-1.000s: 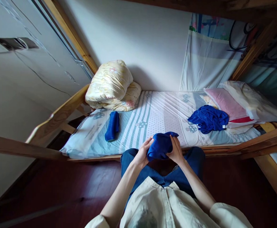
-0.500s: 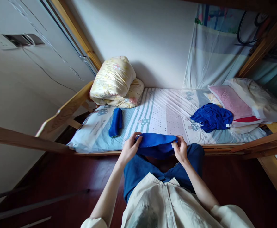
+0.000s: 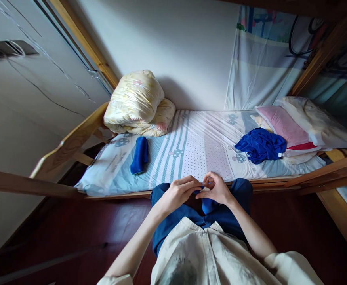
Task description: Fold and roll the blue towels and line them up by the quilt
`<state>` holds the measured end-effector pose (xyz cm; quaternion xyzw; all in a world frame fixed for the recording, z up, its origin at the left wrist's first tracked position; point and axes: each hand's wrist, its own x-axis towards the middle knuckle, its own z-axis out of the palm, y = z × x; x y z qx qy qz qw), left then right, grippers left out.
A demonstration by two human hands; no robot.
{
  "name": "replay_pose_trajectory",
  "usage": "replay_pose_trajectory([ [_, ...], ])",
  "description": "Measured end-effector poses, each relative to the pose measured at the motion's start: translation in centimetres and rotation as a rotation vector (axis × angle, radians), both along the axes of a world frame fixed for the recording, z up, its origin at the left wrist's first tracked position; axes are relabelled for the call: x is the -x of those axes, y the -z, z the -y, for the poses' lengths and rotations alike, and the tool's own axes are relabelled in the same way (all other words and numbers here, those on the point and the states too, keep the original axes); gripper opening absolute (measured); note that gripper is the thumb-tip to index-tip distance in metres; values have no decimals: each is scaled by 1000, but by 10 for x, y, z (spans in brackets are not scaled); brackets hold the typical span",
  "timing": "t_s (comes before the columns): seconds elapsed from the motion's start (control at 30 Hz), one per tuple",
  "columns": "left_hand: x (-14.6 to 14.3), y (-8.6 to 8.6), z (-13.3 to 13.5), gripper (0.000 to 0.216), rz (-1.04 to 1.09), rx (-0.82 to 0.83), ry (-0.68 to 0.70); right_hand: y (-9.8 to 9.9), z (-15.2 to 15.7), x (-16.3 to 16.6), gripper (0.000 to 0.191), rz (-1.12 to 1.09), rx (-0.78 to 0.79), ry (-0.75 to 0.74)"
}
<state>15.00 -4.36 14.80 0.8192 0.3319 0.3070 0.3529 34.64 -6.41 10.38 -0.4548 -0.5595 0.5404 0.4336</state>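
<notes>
Over my lap, my left hand (image 3: 181,192) and my right hand (image 3: 216,189) meet and pinch the edge of a blue towel (image 3: 209,206). Most of the towel is hidden behind my fingers, and a part hangs down between my knees. A small white tag shows by my right fingers. On the left part of the bed lies another blue towel (image 3: 139,155), folded into a narrow strip. To the right, a crumpled heap of blue cloth (image 3: 261,145) rests against the pillows, also with a white tag.
The bed (image 3: 194,154) has a patterned sheet and a wooden frame. A folded yellow quilt (image 3: 136,99) is piled at its left end. A pink pillow (image 3: 286,126) and a white pillow (image 3: 319,122) lie at the right. A wooden rail (image 3: 325,174) borders the near right side.
My hands have come together from the towel's two sides. The towel, spread wide before, now hangs gathered beneath them. The view has turned slightly to the right.
</notes>
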Motion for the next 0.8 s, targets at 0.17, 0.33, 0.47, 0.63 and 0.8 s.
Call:
replay_pose_trajectory([
  [0.17, 24, -25, -1, 31, -153, -141, 45, 26, 5, -22, 43, 41, 49, -231],
  [0.33, 58, -66, -7, 29, -173, -458, -83, 62, 15, -50, 36, 186, 22, -186],
  [0.47, 95, -93, -23, 24, -196, -662, -323, 77, 24, -86, 34, 339, 32, -124],
  [0.63, 140, -107, -35, 33, -331, -678, -372, 58, 41, -129, 35, 528, 65, -111],
  [0.8, 169, -110, -35, 42, -396, -604, -468, 31, 60, -140, 28, 730, 97, -190],
])
